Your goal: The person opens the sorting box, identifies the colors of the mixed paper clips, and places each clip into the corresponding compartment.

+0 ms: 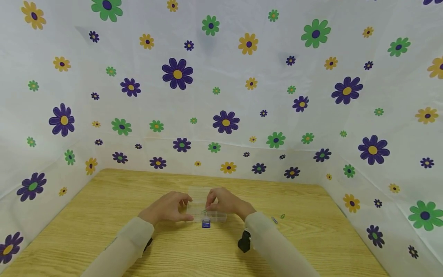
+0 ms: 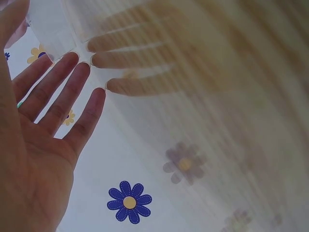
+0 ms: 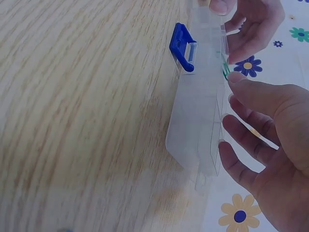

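Note:
A clear plastic compartment box (image 1: 219, 217) lies on the table with its see-through lid (image 1: 199, 191) raised behind it. A blue latch (image 1: 206, 223) sits at its front. My left hand (image 1: 169, 207) holds the box's left end, thumb at the front corner and fingertips toward the back; in the left wrist view those fingers (image 2: 79, 99) look fairly straight, close to the table surface. Over the middle compartments, my right hand (image 1: 223, 201) pinches a green paper clip (image 3: 225, 68) between thumb and index finger. Its other fingers (image 3: 241, 164) lie along the box's edge in the right wrist view.
To the right of the box, a blue paper clip (image 1: 274, 220) and another green paper clip (image 1: 283, 216) lie on the wood-grain table (image 1: 187, 254). White flowered sheeting (image 1: 221, 100) stands at the back and both sides.

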A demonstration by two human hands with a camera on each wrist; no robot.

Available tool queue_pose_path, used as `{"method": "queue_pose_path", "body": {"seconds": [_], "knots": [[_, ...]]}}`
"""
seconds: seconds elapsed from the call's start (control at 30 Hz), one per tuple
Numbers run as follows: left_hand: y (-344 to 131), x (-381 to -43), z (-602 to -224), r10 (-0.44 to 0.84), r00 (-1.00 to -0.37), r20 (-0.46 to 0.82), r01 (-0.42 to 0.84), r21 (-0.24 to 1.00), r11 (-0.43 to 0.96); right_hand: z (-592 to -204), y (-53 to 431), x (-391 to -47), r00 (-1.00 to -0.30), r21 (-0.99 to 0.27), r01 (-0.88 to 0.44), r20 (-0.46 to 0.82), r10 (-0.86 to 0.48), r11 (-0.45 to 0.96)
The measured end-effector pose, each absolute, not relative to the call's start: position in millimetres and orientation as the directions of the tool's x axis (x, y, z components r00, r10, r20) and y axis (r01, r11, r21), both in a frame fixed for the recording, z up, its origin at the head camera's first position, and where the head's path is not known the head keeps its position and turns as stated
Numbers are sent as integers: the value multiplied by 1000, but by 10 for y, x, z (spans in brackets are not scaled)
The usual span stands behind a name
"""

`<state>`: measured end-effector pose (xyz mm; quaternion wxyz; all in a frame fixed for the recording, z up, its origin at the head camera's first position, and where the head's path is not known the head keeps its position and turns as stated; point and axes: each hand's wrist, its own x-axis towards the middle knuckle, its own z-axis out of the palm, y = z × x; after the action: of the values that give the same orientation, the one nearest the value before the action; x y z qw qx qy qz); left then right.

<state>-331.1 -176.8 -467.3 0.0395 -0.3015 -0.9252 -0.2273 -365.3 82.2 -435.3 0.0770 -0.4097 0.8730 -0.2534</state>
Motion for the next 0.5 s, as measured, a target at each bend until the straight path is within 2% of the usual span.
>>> {"method": "queue_pose_path", "body": {"seconds": [0.2,0.5], "knots": [[-1769,-3309,-4674,537,-816,213,574,395,717,-4317,873,-3640,-667,-511,-660,62,-742,550],[-1758,-3315,-4680,525,-826,203,560,398,727,-4242,1095,-3623,-651,-524,-677,97,-753,517]]}}
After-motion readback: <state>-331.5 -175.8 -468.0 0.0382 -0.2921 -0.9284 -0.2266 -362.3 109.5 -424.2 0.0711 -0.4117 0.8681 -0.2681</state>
